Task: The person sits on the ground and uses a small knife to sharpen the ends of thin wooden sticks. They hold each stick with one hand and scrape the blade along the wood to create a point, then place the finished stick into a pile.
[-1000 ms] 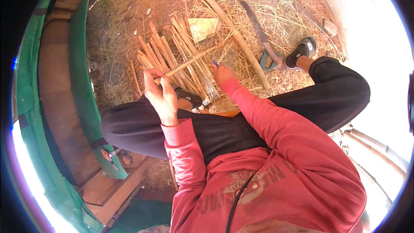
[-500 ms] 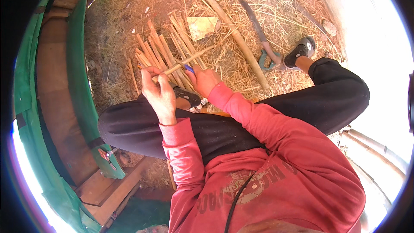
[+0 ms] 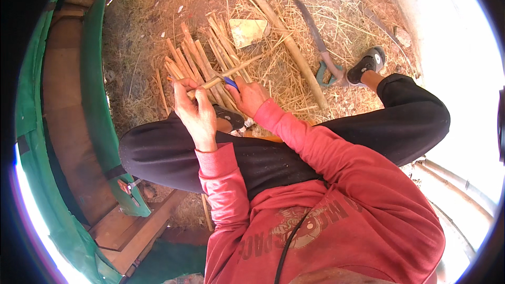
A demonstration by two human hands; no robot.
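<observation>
My left hand (image 3: 193,109) grips the near end of a thin, pale wooden stick (image 3: 240,67), which slants away to the right over a bundle of wood strips. In my right hand (image 3: 249,95) is a blue-handled knife (image 3: 231,82); its short blade lies against the stick just ahead of my left fingers. Several split wood strips (image 3: 192,52) lie fanned out on the ground under and beyond my hands.
A thick pole (image 3: 289,42) lies on the straw-covered ground. Right of it are a saw (image 3: 314,31) with a green handle and my shod foot (image 3: 369,63). A yellowish flat piece (image 3: 247,31) lies beyond the strips. Green sheeting (image 3: 94,73) stands at left.
My right hand and the knife have shifted very slightly, so more of the blue handle shows. The left hand still holds the stick in nearly the same place.
</observation>
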